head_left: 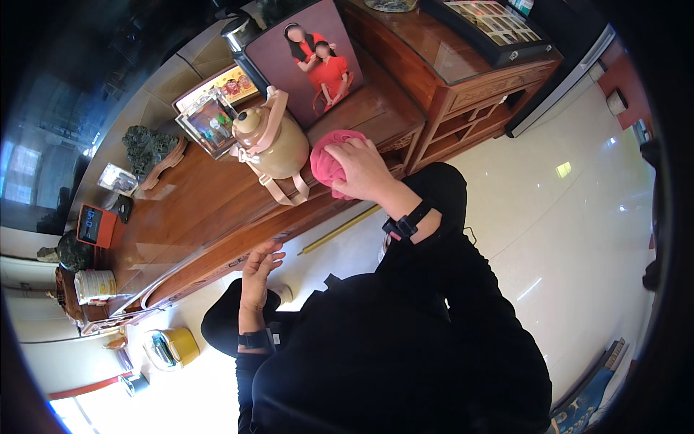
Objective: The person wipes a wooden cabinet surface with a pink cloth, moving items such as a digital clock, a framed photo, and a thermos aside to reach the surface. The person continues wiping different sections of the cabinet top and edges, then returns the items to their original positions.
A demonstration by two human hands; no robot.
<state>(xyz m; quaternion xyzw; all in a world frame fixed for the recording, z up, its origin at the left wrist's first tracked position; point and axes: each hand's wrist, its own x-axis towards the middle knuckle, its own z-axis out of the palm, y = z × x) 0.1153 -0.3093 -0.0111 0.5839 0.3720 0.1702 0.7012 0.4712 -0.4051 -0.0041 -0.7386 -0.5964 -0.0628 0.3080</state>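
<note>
Bunched under the fingers of my right hand point(362, 171) is a pink cloth point(325, 163), at the front edge of the low wooden cabinet point(200, 209). Just left of the cloth stands a beige bear-shaped bottle point(284, 146); its pale pink strap point(279, 190) hangs toward the cabinet's edge. My left hand point(257, 276) is in front of the cabinet's carved front, fingers apart and holding nothing. Whether its fingertips touch the wood I cannot tell.
Behind the bottle stand framed pictures point(303, 59) and a dark thermos point(241, 38). A rock ornament point(146, 149), an orange digital clock point(97, 225) and a white tub point(95, 286) line the cabinet. A gold-coloured pole point(339, 230) and a yellow bin point(184, 346) are on the floor.
</note>
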